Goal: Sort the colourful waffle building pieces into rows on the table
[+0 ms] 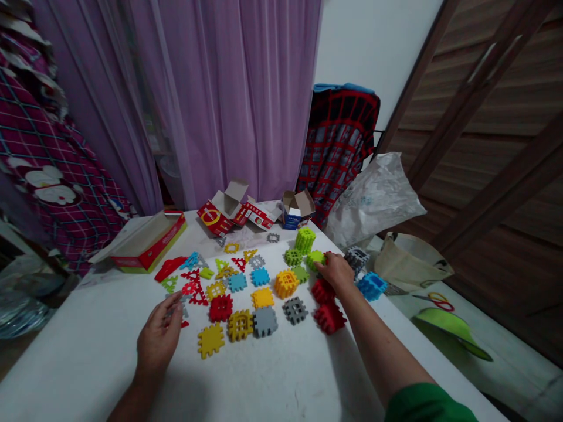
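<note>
Low over the left part of the white table (109, 328), my left hand (159, 331) is open, its fingers loosely curled. Beside its fingertips lie a grey piece (185, 312) and red triangular pieces (199, 294). My right hand (338, 272) reaches among the stacked blocks, fingers closed. What they grip is hidden, though a bit of red shows at the fingertips. A light green block (315, 258) touches or nearly touches the thumb. Nearer me stand a dark red block (322, 290) and a larger red one (329, 317). A blue block (372, 285) sits right of the wrist.
Several flat notched pieces, such as a yellow square (211, 341) and a grey square (265, 321), cover the middle. Opened boxes (215, 220) and a red tray box (149, 246) stand behind. A plastic bag (373, 199) and scissors (437, 300) are at the right.
</note>
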Tool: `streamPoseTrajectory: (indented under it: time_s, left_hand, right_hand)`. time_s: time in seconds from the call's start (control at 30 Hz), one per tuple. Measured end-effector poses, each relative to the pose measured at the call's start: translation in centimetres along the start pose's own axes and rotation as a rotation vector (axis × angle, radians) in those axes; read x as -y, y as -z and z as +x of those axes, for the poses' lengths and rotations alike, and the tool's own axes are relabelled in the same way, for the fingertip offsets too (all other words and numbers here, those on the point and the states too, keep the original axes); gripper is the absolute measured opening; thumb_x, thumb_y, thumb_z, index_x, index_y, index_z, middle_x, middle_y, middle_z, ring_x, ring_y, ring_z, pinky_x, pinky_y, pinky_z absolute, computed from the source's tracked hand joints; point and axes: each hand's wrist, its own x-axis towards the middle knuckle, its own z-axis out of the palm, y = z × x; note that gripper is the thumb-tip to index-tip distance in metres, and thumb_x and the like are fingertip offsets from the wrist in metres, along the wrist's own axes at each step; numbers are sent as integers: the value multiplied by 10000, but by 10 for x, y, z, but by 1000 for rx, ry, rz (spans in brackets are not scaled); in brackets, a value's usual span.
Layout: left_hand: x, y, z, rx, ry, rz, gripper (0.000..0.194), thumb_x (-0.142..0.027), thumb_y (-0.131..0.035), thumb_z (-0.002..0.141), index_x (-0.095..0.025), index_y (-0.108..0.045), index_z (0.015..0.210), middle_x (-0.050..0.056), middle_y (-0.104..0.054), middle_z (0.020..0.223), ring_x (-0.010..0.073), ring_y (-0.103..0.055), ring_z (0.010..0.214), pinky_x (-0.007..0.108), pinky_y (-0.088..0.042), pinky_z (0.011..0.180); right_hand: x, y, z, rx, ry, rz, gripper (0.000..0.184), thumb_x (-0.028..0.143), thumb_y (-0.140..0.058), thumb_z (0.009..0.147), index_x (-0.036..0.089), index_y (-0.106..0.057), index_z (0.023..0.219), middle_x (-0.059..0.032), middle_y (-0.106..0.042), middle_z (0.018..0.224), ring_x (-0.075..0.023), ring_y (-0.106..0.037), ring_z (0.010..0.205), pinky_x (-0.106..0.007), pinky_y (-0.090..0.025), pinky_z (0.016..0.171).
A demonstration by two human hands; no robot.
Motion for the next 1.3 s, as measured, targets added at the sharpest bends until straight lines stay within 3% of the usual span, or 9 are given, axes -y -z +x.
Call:
streamPoseTrajectory:
  time_s: [0.23,0.37,0.43,0.53,0.7,0.8,1.0,1.2,1.3]
  left_hand:
    - [10,2,8,-12,-18,-14,503,-550,-531,815,-217,-674,1164,63,-715,1146,175,-691,781,285,-598,739]
    - [12,3,12,-5,-10,-4,493,-540,-517,822,-214,-678,1156,68,-718,1147,172,-685,759,275,-590,680]
    - [12,2,14,4,-26,5,473,-520,-500,831,-209,-687,1135,68,-724,1140,176,-686,765,283,-591,689]
    - [14,0,22,51,-75,40,429,-467,-480,837,-217,-699,1107,56,-735,1120,188,-698,828,299,-589,742]
    - [14,1,41,182,-124,238,346,-379,-495,846,-241,-721,1069,33,-749,1088,209,-689,991,313,-550,868]
    - [8,3,57,233,-138,401,308,-337,-504,869,-257,-728,1066,22,-747,1107,214,-668,1040,314,-515,909]
    - [-12,-7,101,298,-221,694,345,-262,-499,884,-228,-704,1159,67,-711,1197,251,-617,1115,354,-443,989]
    - [-26,-29,130,409,-286,922,287,-299,-553,865,-197,-698,1091,140,-707,1136,310,-543,1182,437,-355,1034]
    - [-27,-36,138,451,-293,949,315,-332,-591,848,-198,-675,1120,141,-683,1214,321,-472,1271,464,-284,1084]
  right_hand:
    - [1,16,-10,-41,13,16,452,406,-599,865,161,-648,1243,-162,-644,1239,-293,-624,1125,-341,-479,847]
    - [1,17,-36,-170,92,159,368,328,-543,889,174,-684,1192,-119,-683,1193,-240,-672,1018,-311,-506,807]
    - [3,6,-58,-297,214,354,273,320,-546,870,189,-739,1012,-84,-739,1036,-202,-703,812,-294,-526,706]
    - [12,-20,-100,-492,505,608,252,331,-524,909,189,-732,895,-54,-754,837,-169,-704,693,-251,-540,626]
    - [24,-58,-159,-557,771,750,157,196,-563,911,168,-707,966,-50,-772,835,-142,-741,703,-180,-571,667]
    - [21,-65,-173,-538,790,776,152,210,-566,920,174,-713,936,-41,-771,789,-135,-736,633,-161,-569,611]
    - [10,-73,-172,-514,778,792,165,267,-594,914,170,-726,919,-45,-779,788,-140,-730,584,-158,-580,613]
    - [7,-96,-174,-412,598,898,275,406,-577,928,191,-749,921,-47,-780,820,-143,-731,628,-170,-571,649]
    - [7,-101,-175,-390,561,941,287,436,-589,918,200,-753,916,-37,-777,805,-135,-722,612,-163,-562,636]
